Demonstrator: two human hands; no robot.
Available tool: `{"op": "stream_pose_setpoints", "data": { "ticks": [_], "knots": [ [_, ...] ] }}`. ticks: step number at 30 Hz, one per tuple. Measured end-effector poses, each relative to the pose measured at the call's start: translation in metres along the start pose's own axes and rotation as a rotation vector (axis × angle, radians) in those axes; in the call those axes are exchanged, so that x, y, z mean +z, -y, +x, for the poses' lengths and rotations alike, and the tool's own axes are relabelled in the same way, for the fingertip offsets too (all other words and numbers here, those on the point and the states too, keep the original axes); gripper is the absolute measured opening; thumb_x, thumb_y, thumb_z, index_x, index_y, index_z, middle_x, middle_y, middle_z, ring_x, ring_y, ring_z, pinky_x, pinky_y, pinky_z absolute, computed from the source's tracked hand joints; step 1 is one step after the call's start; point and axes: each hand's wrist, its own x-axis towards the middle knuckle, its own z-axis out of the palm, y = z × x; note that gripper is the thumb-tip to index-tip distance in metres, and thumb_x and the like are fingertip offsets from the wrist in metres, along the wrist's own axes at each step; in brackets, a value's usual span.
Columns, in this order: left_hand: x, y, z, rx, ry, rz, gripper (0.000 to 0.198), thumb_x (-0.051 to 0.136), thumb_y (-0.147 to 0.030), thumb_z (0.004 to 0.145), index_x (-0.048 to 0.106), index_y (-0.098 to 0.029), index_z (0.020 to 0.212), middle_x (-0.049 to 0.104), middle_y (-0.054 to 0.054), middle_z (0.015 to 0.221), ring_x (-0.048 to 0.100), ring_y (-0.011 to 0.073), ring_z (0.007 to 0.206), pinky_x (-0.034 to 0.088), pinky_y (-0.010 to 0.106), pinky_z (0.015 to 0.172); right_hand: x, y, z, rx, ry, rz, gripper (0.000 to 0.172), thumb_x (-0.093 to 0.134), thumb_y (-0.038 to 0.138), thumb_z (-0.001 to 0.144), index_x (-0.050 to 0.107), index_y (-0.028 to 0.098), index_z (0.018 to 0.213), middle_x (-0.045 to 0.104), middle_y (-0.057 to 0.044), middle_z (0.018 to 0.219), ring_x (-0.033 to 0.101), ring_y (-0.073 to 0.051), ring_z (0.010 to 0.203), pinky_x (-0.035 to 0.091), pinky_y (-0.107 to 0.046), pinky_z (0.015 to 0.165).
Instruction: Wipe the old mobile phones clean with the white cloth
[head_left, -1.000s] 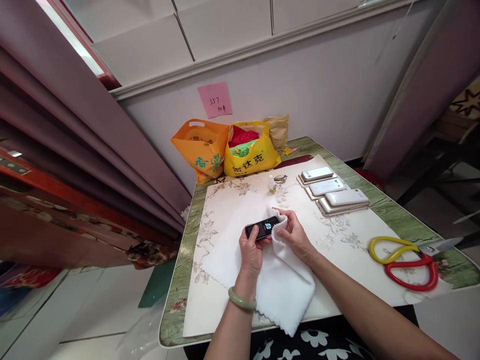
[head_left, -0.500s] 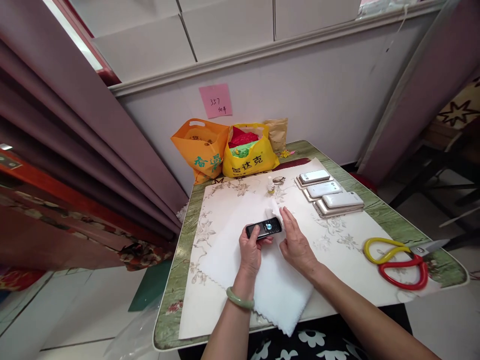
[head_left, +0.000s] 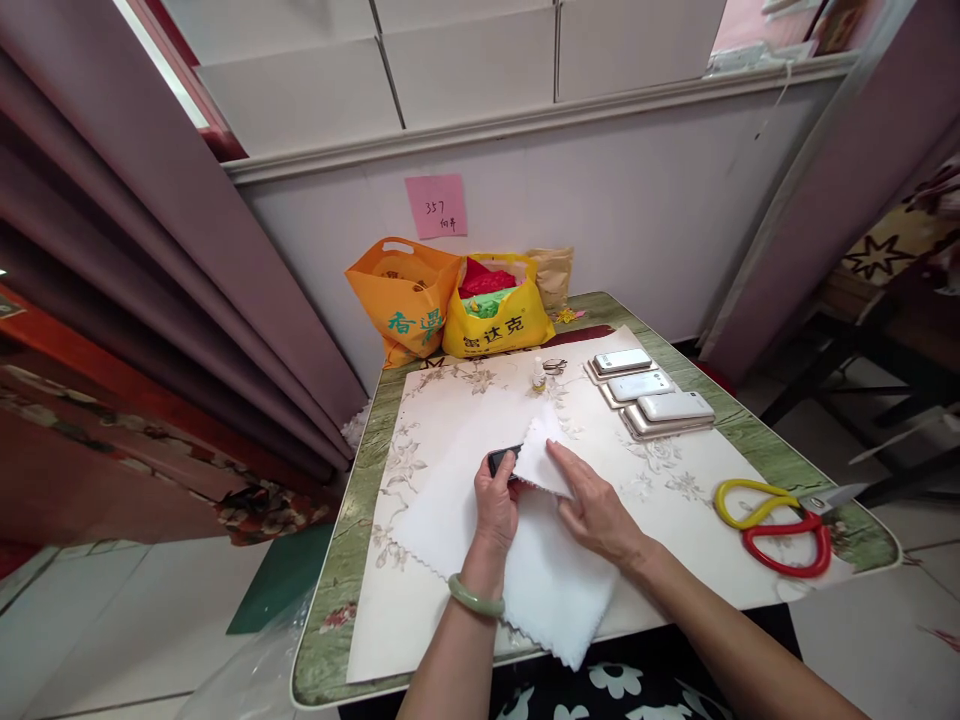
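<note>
My left hand (head_left: 496,503) grips a black keypad mobile phone (head_left: 498,459), its thumb lying across the front. A folded corner of a white cleaning cloth (head_left: 559,580) with zigzag edges covers most of the phone. My right hand (head_left: 596,507) holds that corner from the right side, fingers and thumb pressed on the fabric. The rest of the cloth spreads over the table beneath both hands and hangs past the front edge. What lies under the folded corner is hidden.
Several phones (head_left: 664,405) lie stacked at right. Large scissors (head_left: 787,537) with red and yellow handles rest near the right edge. A small bottle (head_left: 538,377) and a dark wire-like item (head_left: 555,366) sit behind the cloth. An orange bag (head_left: 405,290) and yellow bag (head_left: 499,330) stand at the back.
The cloth corner has come over the phone's front, hiding the keypad that showed before. My right hand has shifted slightly down with the cloth. My left hand keeps its hold.
</note>
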Motion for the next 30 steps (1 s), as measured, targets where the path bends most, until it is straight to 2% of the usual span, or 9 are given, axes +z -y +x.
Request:
{"op": "stream_pose_setpoints", "data": {
  "ticks": [2, 4, 7, 11, 14, 17, 21, 26, 30],
  "knots": [
    [0.001, -0.001, -0.001, -0.002, 0.013, -0.010, 0.033, 0.077, -0.033, 0.069, 0.064, -0.015, 0.093, 0.068, 0.002, 0.082, 0.063, 0.0126, 0.066, 0.053, 0.023, 0.057, -0.006, 0.007, 0.003, 0.040, -0.027, 0.056, 0.071, 0.055, 0.026, 0.085, 0.026, 0.024, 0.150, 0.034, -0.007, 0.152, 0.031, -0.028, 0.139, 0.031, -0.049, 0.114],
    [0.001, -0.002, -0.001, -0.007, 0.029, -0.003, 0.033, 0.076, -0.035, 0.070, 0.064, -0.015, 0.094, 0.068, 0.002, 0.082, 0.062, 0.0131, 0.065, 0.052, 0.023, 0.053, -0.013, 0.012, 0.013, 0.119, -0.131, 0.097, 0.055, 0.055, 0.037, 0.088, 0.042, 0.023, 0.140, 0.047, -0.009, 0.142, 0.042, -0.029, 0.132, 0.038, -0.048, 0.107],
    [0.001, -0.004, -0.001, -0.009, 0.029, -0.006, 0.033, 0.075, -0.035, 0.070, 0.064, -0.015, 0.094, 0.067, 0.002, 0.085, 0.061, 0.0130, 0.065, 0.052, 0.023, 0.051, -0.015, 0.015, 0.032, 0.267, -0.232, 0.069, 0.034, 0.058, 0.045, 0.086, 0.061, 0.025, 0.114, 0.064, -0.009, 0.114, 0.061, -0.026, 0.098, 0.050, -0.040, 0.084],
    [0.000, -0.005, -0.001, -0.013, 0.038, -0.016, 0.032, 0.076, -0.034, 0.070, 0.063, -0.015, 0.093, 0.065, 0.001, 0.082, 0.061, 0.0119, 0.060, 0.052, 0.023, 0.048, 0.001, 0.006, 0.046, 0.419, -0.136, 0.024, 0.047, 0.074, 0.053, 0.068, 0.061, 0.025, 0.103, 0.066, -0.005, 0.095, 0.060, -0.021, 0.073, 0.046, -0.035, 0.069],
    [0.000, -0.005, -0.001, -0.025, 0.061, -0.011, 0.034, 0.075, -0.035, 0.070, 0.060, -0.015, 0.094, 0.066, 0.001, 0.080, 0.062, 0.0126, 0.056, 0.051, 0.024, 0.048, 0.012, -0.010, 0.050, 0.509, -0.062, 0.187, 0.044, 0.073, 0.055, 0.066, 0.062, 0.023, 0.094, 0.065, -0.001, 0.078, 0.058, -0.019, 0.069, 0.044, -0.030, 0.064],
    [0.001, -0.005, 0.000, -0.023, 0.085, 0.001, 0.035, 0.075, -0.036, 0.072, 0.058, -0.016, 0.096, 0.066, 0.000, 0.081, 0.062, 0.0127, 0.057, 0.052, 0.025, 0.052, 0.015, -0.025, 0.052, 0.488, 0.022, 0.377, 0.039, 0.072, 0.053, 0.067, 0.063, 0.019, 0.084, 0.064, 0.000, 0.074, 0.057, -0.018, 0.069, 0.043, -0.027, 0.062],
    [0.002, -0.002, 0.001, -0.025, 0.134, 0.050, 0.034, 0.073, -0.038, 0.074, 0.055, -0.018, 0.095, 0.066, 0.000, 0.082, 0.064, 0.0135, 0.061, 0.052, 0.027, 0.056, 0.018, -0.037, 0.055, 0.461, 0.097, 0.621, 0.039, 0.068, 0.053, 0.072, 0.062, 0.017, 0.086, 0.063, 0.000, 0.076, 0.055, -0.016, 0.068, 0.043, -0.025, 0.061],
    [0.002, 0.001, 0.000, -0.023, 0.156, 0.102, 0.033, 0.071, -0.039, 0.076, 0.052, -0.018, 0.093, 0.066, 0.001, 0.079, 0.064, 0.0153, 0.060, 0.049, 0.027, 0.054, 0.026, -0.042, 0.052, 0.529, -0.008, 0.544, 0.044, 0.050, 0.059, 0.084, 0.057, 0.018, 0.070, 0.055, 0.001, 0.059, 0.049, -0.015, 0.057, 0.038, -0.025, 0.053],
    [0.004, 0.000, 0.000, 0.008, 0.123, 0.106, 0.031, 0.070, -0.038, 0.076, 0.054, -0.018, 0.093, 0.064, 0.000, 0.083, 0.063, 0.0132, 0.063, 0.051, 0.027, 0.057, 0.025, -0.044, 0.050, 0.415, 0.053, 0.496, 0.037, 0.064, 0.052, 0.077, 0.062, 0.017, 0.089, 0.063, 0.000, 0.076, 0.055, -0.016, 0.069, 0.042, -0.025, 0.062]
  ]
}}
